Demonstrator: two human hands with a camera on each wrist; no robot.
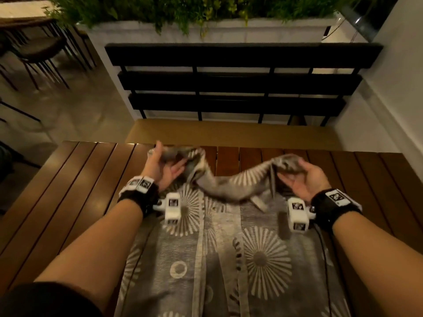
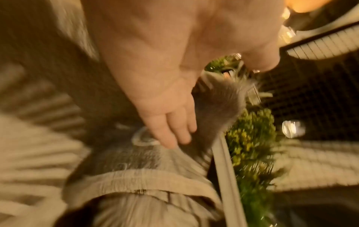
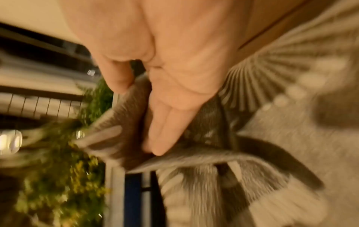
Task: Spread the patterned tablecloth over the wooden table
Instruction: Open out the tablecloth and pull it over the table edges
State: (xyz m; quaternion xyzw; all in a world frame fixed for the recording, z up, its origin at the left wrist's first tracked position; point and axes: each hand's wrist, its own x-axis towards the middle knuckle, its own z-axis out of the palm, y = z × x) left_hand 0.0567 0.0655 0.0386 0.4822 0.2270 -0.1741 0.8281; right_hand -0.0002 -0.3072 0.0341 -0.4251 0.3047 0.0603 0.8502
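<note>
The table (image 1: pixel 75 179) was made of dark brown wooden slats running away from the person, and beyond its far edge stood a bench with a tan seat (image 1: pixel 229 131) and a black slatted back (image 1: pixel 240 83). Behind that rose a white planter wall (image 1: pixel 206 30) topped with green foliage (image 1: pixel 183 8); dark chairs (image 1: pixel 41 51) stood on a pale floor at the far left. The patterned tablecloth (image 1: pixel 229 259), grey with pale sunburst circles, lay in a narrow folded strip down the middle of the table toward the person, its far end lifted and sagging between the two hands. The left hand (image 1: pixel 164 165) gripped one bunched corner, thumb over the cloth and fingers beneath; the right hand (image 1: pixel 299 177) held the other corner the same way. Both wrist views were smeared with blur, so the exact fingertip contact was hard to read, and the cloth's near end was cut off at the frame's bottom edge.
</note>
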